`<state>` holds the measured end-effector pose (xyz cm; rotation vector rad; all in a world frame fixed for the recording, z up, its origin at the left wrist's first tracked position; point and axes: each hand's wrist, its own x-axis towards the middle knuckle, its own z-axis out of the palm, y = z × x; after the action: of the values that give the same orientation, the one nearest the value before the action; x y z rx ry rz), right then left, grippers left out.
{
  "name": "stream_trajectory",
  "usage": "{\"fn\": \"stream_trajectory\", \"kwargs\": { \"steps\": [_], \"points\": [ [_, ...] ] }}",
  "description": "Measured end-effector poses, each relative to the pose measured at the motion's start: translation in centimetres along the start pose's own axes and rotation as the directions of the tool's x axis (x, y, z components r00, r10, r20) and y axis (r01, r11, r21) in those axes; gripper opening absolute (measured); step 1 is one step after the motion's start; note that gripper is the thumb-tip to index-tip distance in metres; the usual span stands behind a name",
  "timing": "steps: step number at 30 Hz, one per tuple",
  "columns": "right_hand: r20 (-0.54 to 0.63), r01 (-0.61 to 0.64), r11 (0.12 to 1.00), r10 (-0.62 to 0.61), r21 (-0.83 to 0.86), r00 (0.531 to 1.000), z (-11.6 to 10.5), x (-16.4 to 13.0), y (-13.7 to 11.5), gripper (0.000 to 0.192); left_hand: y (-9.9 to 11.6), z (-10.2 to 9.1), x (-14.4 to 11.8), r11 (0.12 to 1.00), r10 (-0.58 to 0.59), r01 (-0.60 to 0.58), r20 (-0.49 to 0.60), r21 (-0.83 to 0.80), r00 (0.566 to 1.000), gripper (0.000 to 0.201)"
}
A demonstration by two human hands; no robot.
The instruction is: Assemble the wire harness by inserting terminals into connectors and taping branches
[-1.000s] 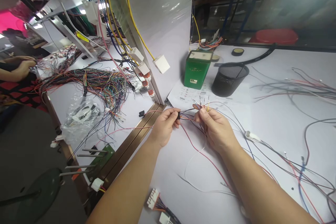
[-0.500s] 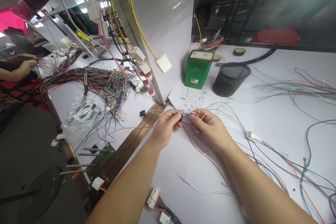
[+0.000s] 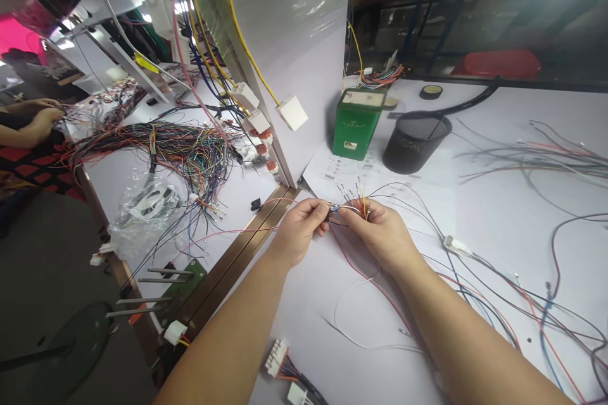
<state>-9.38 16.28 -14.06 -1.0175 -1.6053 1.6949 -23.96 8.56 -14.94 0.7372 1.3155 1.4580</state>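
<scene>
White paper covers the counter (image 3: 498, 215) at a wire-harness bench, where I work two bare hands over a fan of thin leads. My left hand (image 3: 298, 231) is closed in a pinch, thumb and forefinger on a small dark connector (image 3: 327, 214) held just above the counter, in front of the white divider panel (image 3: 308, 63). My right hand (image 3: 384, 235) is closed too, fingers gathered round a bunch of coloured wires (image 3: 355, 202) whose bare metal tips stand up and spread just above the knuckles. Both hands meet at the connector, fingertips nearly touching.

To do this well, I judge, the connector should stay steady in the left pinch while the right hand singles out one lead and keeps the others fanned apart, so the tips do not cross; I cannot tell which lead is the one being worked. A red wire (image 3: 365, 278) trails from the hands down across the paper.

Behind stand a green box (image 3: 355, 123) and, just beside it, a black mesh cup (image 3: 414, 142). Loose wires (image 3: 532, 158) lie well apart to the right. Past the divider, a multicoloured harness bundle (image 3: 180, 149) sprawls on the neighbouring bench, where another person's hand (image 3: 40, 123) rests.
</scene>
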Motion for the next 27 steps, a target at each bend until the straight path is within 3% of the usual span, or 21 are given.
{"fn": "stream_trajectory", "kwargs": {
  "steps": [5, 10, 18, 24, 27],
  "points": [
    [-0.024, -0.004, 1.0, 0.004, 0.02, 1.0, -0.15, 0.04, -0.04, 0.027, 0.33, 0.05, -0.02, 0.999, -0.015, 0.016, 0.023, -0.043, 1.0, 0.023],
    [-0.014, 0.006, 0.993, -0.007, -0.114, 1.0, -0.05, -0.12, -0.27, 0.024, 0.21, -0.11, -0.05, 1.0, -0.014, 0.014, 0.036, 0.002, 0.999, 0.013],
    [0.022, 0.044, 0.999, -0.045, 0.024, 0.999, -0.14, -0.02, -0.06, 0.024, 0.47, -0.07, -0.09, 0.999, -0.045, 0.045, 0.042, -0.014, 0.998, 0.016],
    [0.089, 0.062, 0.997, -0.058, -0.043, 0.994, -0.09, -0.2, -0.23, 0.028, 0.56, 0.11, -0.17, 1.0, -0.029, 0.029, -0.009, -0.011, 1.0, 0.011],
    [0.028, 0.076, 0.994, -0.074, -0.078, 0.997, -0.15, -0.22, 0.0, 0.035, 0.68, 0.3, -0.29, 1.0, -0.017, 0.017, -0.021, 0.016, 1.0, 0.01]
  ]
}}
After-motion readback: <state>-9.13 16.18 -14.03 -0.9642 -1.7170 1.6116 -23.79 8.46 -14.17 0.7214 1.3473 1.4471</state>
